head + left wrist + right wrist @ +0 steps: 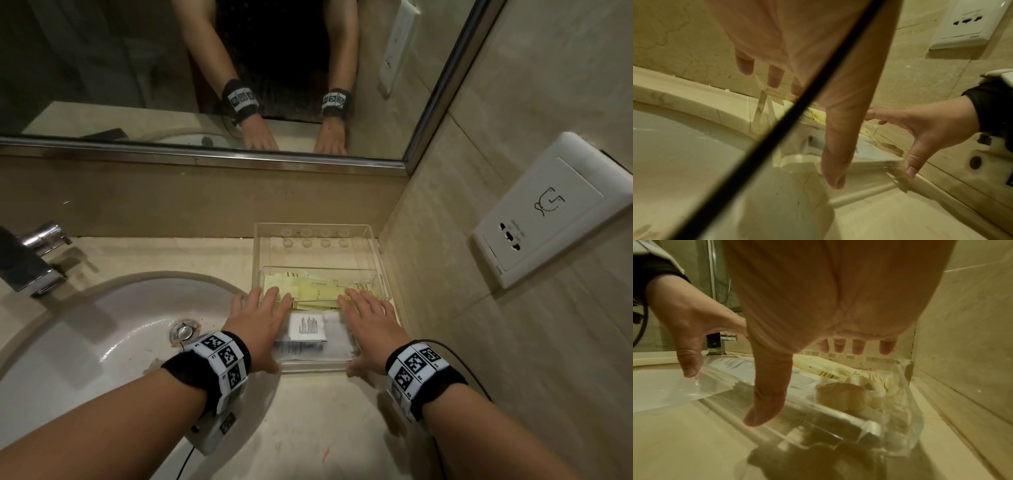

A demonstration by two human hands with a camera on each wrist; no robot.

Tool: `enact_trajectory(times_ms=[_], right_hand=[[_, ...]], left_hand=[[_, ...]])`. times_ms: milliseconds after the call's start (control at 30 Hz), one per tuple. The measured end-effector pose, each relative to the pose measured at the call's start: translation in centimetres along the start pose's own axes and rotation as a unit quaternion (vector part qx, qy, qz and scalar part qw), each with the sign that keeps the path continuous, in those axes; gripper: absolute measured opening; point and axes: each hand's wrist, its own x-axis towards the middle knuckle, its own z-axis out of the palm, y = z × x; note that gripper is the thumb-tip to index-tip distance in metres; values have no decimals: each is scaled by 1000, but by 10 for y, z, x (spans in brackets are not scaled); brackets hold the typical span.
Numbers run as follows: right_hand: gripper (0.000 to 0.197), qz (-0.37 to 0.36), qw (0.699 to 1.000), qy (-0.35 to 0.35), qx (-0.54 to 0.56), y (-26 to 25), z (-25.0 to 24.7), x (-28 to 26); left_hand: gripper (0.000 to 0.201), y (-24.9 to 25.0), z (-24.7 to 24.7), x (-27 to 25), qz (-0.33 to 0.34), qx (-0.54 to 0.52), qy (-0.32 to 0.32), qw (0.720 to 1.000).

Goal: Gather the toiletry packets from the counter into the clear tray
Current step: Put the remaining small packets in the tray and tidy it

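The clear tray (315,255) stands in the counter's right corner against the wall. Its near section holds yellow packets (315,291) and a white printed packet (306,327) on other clear-wrapped ones; the far section is bare. My left hand (267,329) lies flat over the tray's left side and my right hand (363,329) over its right side, fingers straight and spread. Both thumbs hang down at the near wall (859,431). In the right wrist view the yellow packets (818,368) lie under the fingers. Neither hand holds a packet.
The white sink basin (102,325) lies directly left of the tray, with a chrome faucet (37,257) behind it. A wall socket (555,212) is on the tiled right wall. A mirror (205,68) runs above the backsplash. Beige counter (325,428) extends toward me.
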Motion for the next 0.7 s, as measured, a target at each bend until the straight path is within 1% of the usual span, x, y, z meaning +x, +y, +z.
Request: enact_trajectory(times_ms=[333,500,600,700], right_hand=[[127,-7,1000,19,7,5,6,2],[133,4,999,18,29,2,20,0],[136,16,999,35,6,-5,29,4],[134,20,998,52,7,-7,32,5]], left_hand=[[123,3,3,0,-4,-11,-1,1000],[132,10,19,-2,-18,9,-9,1000],[125,11,25,0,-27,13,4,1000],[117,10,29,1,-33,18,25,999]])
